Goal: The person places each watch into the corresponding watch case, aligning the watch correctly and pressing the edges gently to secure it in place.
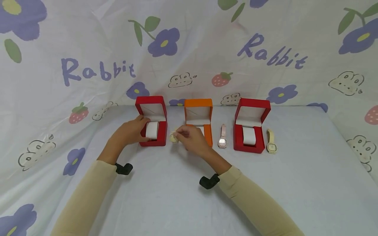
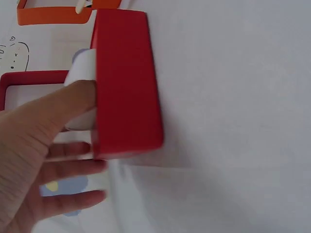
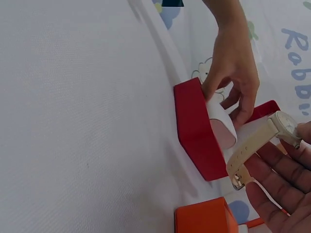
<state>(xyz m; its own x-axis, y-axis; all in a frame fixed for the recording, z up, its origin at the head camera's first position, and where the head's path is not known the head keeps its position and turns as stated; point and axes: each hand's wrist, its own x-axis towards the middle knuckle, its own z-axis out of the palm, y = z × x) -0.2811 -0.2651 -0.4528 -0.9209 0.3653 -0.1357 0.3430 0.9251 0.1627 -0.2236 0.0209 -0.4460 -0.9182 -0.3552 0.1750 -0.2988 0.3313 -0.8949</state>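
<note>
My left hand (image 1: 130,130) reaches into the left red watch box (image 1: 162,137), thumb and fingers at opposite ends of its white cushion (image 1: 152,130). In the left wrist view the thumb tip dips behind the box's red front wall, while the other fingers (image 2: 73,198) extend past its side. Just right of this box, my right hand (image 1: 193,139) pinches a cream-strapped watch (image 1: 173,137) by its round case. Its buckled strap (image 3: 252,145) hangs down in the right wrist view.
An orange watch box (image 1: 198,103) stands open, partly covered by my right hand. Farther right are a pink-strapped watch (image 1: 222,139), another open red box (image 1: 254,149) with a white cushion, and a pale yellow watch (image 1: 271,144). Behind hangs a patterned cloth (image 1: 189,62).
</note>
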